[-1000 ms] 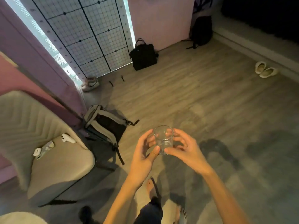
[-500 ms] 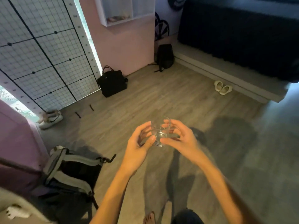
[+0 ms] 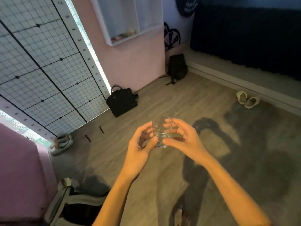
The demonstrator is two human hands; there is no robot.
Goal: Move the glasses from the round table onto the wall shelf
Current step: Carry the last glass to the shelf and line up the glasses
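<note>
A clear drinking glass (image 3: 161, 130) is held upright in mid-air in front of me, over the wooden floor. My left hand (image 3: 140, 146) grips its left side, thumb against the base. My right hand (image 3: 182, 138) grips its right side, fingers curled around the wall. A white wall shelf (image 3: 127, 37) with open compartments hangs on the pink wall at the top centre; small items lie in its left compartment. The round table is out of view.
A black handbag (image 3: 122, 101) stands on the floor under the shelf, a black backpack (image 3: 177, 67) in the corner. Slippers (image 3: 247, 100) lie at the right, sneakers (image 3: 62, 143) at the left. A grey-black backpack (image 3: 73, 203) sits near my feet. A grid panel (image 3: 40, 62) leans at the left.
My view has swung up and to the right, away from the chair; the wall shelf has come into sight and grown nearer. Both hands keep holding the glass.
</note>
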